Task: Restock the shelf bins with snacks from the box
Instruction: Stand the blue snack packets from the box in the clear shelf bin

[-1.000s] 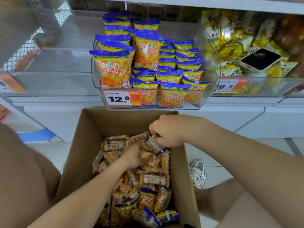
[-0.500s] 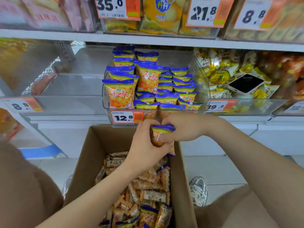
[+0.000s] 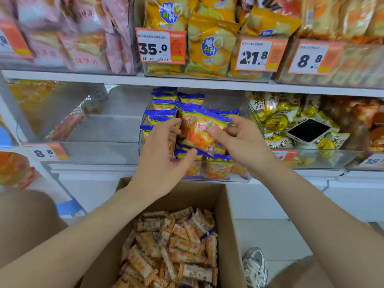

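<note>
Both hands have come up out of the brown cardboard box [image 3: 229,221], where a second ago they were digging among the loose packets. The orange snack packet with blue edges [image 3: 202,132], held just over the box's far rim half a second ago, now sits higher and farther, at the mouth of the clear plastic shelf bin [image 3: 216,180] above the front row. The right hand [image 3: 239,142] pinches its right side. The left hand [image 3: 160,159] has loosened, fingers spread beside the packet's left edge, thumb under its lower corner.
</note>
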`<state>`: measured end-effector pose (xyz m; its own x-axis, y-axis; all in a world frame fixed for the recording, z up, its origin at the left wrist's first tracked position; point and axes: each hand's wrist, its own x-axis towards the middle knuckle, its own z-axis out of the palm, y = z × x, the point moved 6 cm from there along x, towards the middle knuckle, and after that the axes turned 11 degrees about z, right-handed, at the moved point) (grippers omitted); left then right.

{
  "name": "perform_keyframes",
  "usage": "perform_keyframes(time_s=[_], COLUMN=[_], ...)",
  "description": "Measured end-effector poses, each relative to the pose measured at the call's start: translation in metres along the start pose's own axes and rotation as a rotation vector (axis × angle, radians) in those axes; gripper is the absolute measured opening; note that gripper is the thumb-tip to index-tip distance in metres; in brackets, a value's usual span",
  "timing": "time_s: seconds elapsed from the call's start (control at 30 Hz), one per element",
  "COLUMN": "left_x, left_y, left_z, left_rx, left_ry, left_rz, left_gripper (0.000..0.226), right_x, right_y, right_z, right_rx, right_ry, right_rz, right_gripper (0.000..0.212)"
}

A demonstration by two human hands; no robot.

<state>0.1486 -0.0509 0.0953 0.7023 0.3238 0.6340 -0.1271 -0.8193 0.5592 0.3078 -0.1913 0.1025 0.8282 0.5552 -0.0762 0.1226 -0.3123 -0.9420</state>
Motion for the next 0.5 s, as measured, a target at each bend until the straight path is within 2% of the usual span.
perform_keyframes(time_s=[0.03, 0.1, 0.17, 0.33, 0.5], left_x=[0.004, 0.010, 0.011, 0.004, 0.005], left_y=[-0.003, -0.011, -0.022, -0.034, -0.034], left_z=[-0.006, -0.014, -0.014, -0.006, -0.006], left_rx=[0.087, 0.230, 0.348, 0.436, 0.479], left_ry=[0.012, 0.020, -0.007, -0.088, -0.108], left_rz=[0.038, 0.086, 0.072, -0.005, 0.031], left_gripper=[0.058, 0.050, 0.052, 0.063, 0.062], right_x=[0.006, 0.017, 0.029, 0.039, 0.046], right_y=[0.000, -0.001, -0.002, 0.001, -0.006], right_z=[-0.003, -0.003, 0.004, 0.046, 0.055], right_rx=[-0.065, -0.147, -0.229, -0.486, -0.547], right_ry=[0.091, 0.175, 0.182, 0.047, 0.136], right_rz=[-0.050, -0.135, -0.183, -0.187, -0.294], right_gripper=[0.067, 0.051, 0.043, 0.050, 0.035])
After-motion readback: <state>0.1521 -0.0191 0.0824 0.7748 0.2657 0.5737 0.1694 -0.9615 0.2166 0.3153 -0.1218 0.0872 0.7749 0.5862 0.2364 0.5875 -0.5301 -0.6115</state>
